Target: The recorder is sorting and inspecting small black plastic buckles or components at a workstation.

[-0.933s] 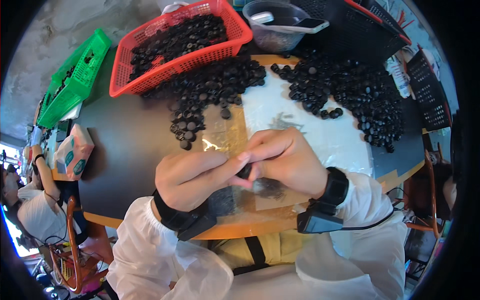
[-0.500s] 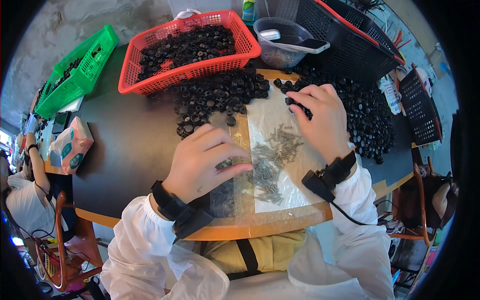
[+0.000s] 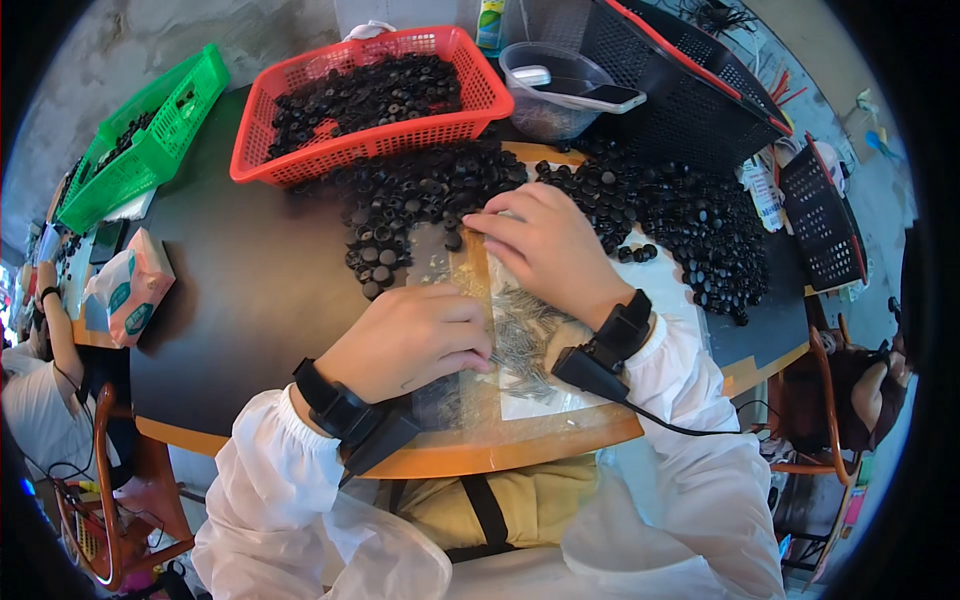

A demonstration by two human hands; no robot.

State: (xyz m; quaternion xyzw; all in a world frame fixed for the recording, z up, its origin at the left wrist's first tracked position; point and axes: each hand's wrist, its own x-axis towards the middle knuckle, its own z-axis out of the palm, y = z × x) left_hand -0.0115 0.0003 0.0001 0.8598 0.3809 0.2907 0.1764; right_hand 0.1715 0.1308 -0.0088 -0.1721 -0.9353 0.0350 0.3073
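My left hand (image 3: 412, 338) hovers at the left edge of a pile of small metal screws (image 3: 530, 335). Its fingers are curled in and the fingertips pressed together; whatever lies between them is hidden. My right hand (image 3: 552, 248) reaches leftward above the screws. Its index and thumb are stretched apart, with the fingertips at the near edge of a heap of round black plastic caps (image 3: 375, 265). The screws lie on a white sheet (image 3: 560, 402), partly covered by my right wrist. A second heap of black caps (image 3: 725, 255) spreads beyond my right forearm.
A red basket (image 3: 375, 132) of black parts stands at the back, with a green basket (image 3: 150, 155) farther left. A clear tub (image 3: 545, 115) has a phone (image 3: 612, 95) across its rim. Black crates (image 3: 680, 90) stand behind at right. A tissue pack (image 3: 135, 290) lies left; another person (image 3: 45, 385) sits beyond.
My right hand has swung left from the right-hand heap of caps to the left one. My left hand has dropped slightly toward the screws, and its fingers have closed together.
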